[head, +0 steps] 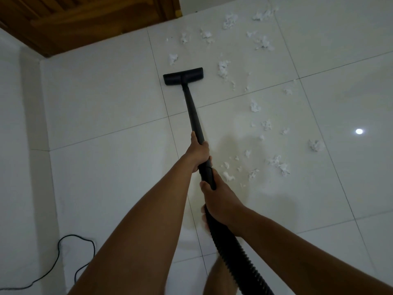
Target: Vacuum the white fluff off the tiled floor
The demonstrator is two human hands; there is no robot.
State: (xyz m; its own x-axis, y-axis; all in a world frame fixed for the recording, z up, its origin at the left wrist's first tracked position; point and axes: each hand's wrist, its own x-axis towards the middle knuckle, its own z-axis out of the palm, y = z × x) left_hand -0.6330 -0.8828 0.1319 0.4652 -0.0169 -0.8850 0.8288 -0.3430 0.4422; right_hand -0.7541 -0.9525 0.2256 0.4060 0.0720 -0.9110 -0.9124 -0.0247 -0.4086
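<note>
White glossy tiled floor (110, 116), wooden door (85, 20) at far edge, black cord (63, 262) near left. Your left hand (198, 155) grips the black wand (194, 116); your right hand (219, 201) is wrapped around it lower, by the ribbed hose (231, 252). Nozzle head (183, 76) flat on tile, left of the white fluff (223, 68). Step: mid-sweep, most clumps uncollected. Next, likely: steer the head right, into the nearest clump.

Black floor nozzle (183, 76): flat on tiled floor (106, 116), upper centre of frame.
Black wand (193, 111): left grip (198, 153) wrapped round it, mid-frame.
Ribbed hose (231, 248): right grip (217, 201) curled round its top end, just below the left.
White fluff (223, 68): scattered clumps, right half.
Wooden door (85, 20): upper left.
Black cable (70, 262): lower left.
</note>
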